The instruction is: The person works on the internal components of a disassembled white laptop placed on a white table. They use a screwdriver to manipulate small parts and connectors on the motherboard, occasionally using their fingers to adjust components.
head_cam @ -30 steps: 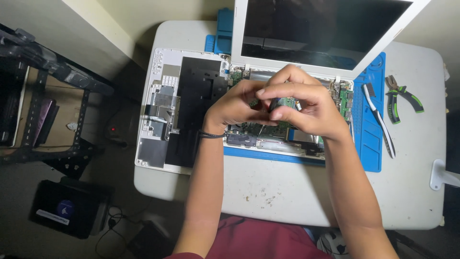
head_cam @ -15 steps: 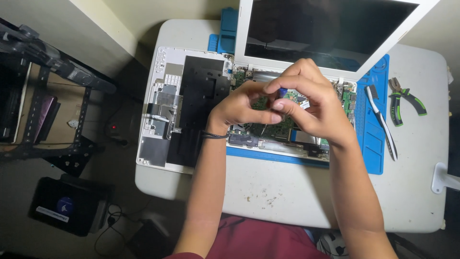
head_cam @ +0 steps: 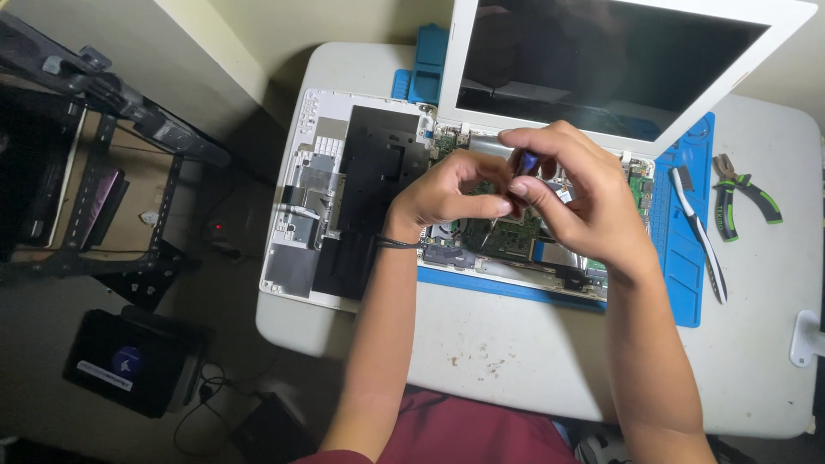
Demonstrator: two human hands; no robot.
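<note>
Lifted slightly since a moment ago, both hands now meeting over the opened laptop (head_cam: 550, 241). Right hand (head_cam: 584, 202) pinching a small blue-handled screwdriver (head_cam: 526, 163), left hand (head_cam: 447, 193) closed around its shaft. Unscrewing underway; steady vertical pressure needed next.

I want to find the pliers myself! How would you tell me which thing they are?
Start at the white round-cornered table and go to its right side, past the blue rubber work mat. The green-and-black-handled metal pliers lie there on the bare tabletop. Unlike the thin black-and-white tweezers on the mat beside them, they have two thick curved handles.
</note>
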